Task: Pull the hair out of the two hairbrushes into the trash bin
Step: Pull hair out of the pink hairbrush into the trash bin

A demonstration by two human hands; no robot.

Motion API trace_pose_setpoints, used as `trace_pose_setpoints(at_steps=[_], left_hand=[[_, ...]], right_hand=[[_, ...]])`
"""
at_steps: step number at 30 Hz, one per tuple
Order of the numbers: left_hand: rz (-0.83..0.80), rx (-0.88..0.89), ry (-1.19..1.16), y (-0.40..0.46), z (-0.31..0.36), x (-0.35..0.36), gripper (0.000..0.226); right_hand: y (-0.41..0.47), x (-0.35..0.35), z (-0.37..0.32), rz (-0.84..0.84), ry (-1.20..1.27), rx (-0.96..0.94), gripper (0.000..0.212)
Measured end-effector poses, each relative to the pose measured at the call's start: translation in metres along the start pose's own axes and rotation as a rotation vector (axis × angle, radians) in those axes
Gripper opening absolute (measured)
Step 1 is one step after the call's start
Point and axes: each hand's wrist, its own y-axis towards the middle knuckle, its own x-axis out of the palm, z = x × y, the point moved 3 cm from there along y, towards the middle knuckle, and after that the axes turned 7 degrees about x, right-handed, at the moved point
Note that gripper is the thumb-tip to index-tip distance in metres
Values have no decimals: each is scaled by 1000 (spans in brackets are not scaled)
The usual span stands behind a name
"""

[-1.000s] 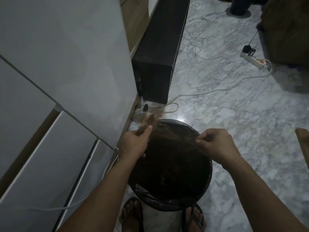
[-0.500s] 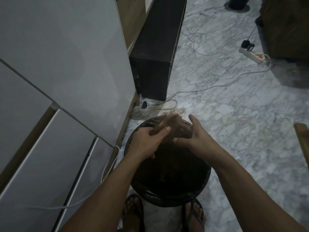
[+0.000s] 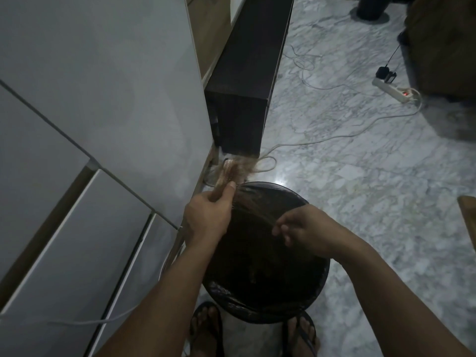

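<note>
Hairbrush: I hold one hairbrush (image 3: 226, 173) in my left hand (image 3: 208, 215), fingers curled round its handle, its head past the far rim of the trash bin (image 3: 316, 292), still matted with light hair.
Hair: a sheaf of strands (image 3: 253, 206) stretches taut from the bristles across the bin's mouth to my right hand (image 3: 306, 231).
Right fingers: pinched on the strands' end, above the bin's opening.
Bin: black-lined, on the marble floor (image 3: 360, 189) between my sandalled feet, just beside the white cabinet (image 3: 103, 99).
Progress: by my judgement partway; this pull is not yet freed or dropped, hair clings to the brush, and a second brush is nowhere in view.
Bin contents: too dark to tell.
Beyond: a power strip (image 3: 394, 90) and its cable lie well apart.
</note>
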Motion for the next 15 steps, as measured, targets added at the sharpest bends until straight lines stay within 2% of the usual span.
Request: trace_pose_setpoints(at_steps=[5, 8, 9, 10, 12, 15], left_hand=[[30, 8, -50, 4, -1, -4, 50], [-101, 71, -66, -1, 3, 2, 49], [-149, 93, -60, -3, 4, 4, 49], [-190, 113, -52, -5, 6, 7, 48], [-255, 156, -33, -8, 8, 11, 45], [-283, 226, 16, -11, 11, 15, 47]], right_hand=[[2, -7, 10, -34, -123, 107, 29], [4, -2, 14, -44, -234, 113, 30], [6, 2, 14, -22, -244, 92, 36], [8, 4, 13, 8, -209, 68, 50], [8, 3, 9, 68, 31, 31, 72], [3, -2, -3, 76, 404, -76, 74]])
